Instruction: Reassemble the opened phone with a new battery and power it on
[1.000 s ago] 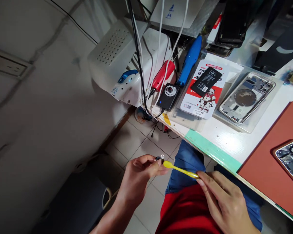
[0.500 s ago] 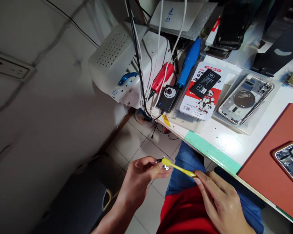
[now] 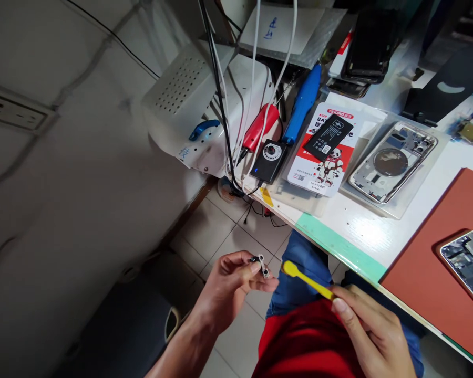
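Observation:
Between the thumb and fingers of my left hand [image 3: 236, 278] is a small silver-and-black phone part [image 3: 263, 265], with dark round spots like camera lenses on its bracket. My right hand [image 3: 372, 325] pinches the thin end of a yellow plastic stick tool [image 3: 309, 281]. Its broad, rounded tip points left towards the phone part, with a small gap between them. Both hands are in the air over my lap, off the bench edge. The fingers of my left hand hide some of the part.
On the white bench [image 3: 368, 226] lie an opened phone [image 3: 467, 268] on a red-brown mat [image 3: 429, 268], a phone housing [image 3: 394, 163], and a battery [image 3: 328, 137] on its packaging. A black dial box [image 3: 268, 160], blue tool [image 3: 302, 105], red handle [image 3: 260, 126] and hanging cables crowd the left end.
The yellow stick tool has drawn away from the phone part, to the right and slightly down, with my right hand. My left hand stays nearly in place, and the part shows more clearly.

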Available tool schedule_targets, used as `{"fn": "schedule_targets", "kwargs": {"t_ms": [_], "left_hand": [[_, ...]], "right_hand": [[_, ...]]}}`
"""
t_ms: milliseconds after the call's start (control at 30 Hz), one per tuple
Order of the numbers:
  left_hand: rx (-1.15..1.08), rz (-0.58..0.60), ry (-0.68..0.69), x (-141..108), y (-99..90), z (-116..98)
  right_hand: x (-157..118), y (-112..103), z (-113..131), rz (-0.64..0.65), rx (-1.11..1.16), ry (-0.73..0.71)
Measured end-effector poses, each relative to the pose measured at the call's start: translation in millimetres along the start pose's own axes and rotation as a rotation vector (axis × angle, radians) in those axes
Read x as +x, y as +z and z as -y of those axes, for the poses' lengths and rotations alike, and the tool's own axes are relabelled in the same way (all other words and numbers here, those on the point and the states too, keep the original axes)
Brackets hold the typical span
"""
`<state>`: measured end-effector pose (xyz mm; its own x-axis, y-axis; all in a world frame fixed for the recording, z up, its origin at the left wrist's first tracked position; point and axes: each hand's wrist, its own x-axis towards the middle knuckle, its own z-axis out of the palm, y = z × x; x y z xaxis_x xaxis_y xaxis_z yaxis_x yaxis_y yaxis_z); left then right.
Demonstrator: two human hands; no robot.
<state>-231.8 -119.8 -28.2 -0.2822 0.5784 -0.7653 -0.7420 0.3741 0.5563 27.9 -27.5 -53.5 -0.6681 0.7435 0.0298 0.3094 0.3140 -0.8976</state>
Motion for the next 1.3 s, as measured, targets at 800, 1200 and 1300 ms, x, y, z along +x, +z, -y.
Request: {"fn": "schedule_targets", "kwargs": {"t_ms": [800,1200,1300], "left_hand": [[-0.121,0.239,-0.001,9,0.9,14],[-0.097,0.251,0.008,7,-0.4,15],[-0.073,0.246,0.018,7,0.2,14]], "right_hand": [[9,31,7,-0.041,0.226,0.102],[20,28,13,-0.070,0.222,0.097],[19,26,13,-0.089,0.194,0.123]]}}
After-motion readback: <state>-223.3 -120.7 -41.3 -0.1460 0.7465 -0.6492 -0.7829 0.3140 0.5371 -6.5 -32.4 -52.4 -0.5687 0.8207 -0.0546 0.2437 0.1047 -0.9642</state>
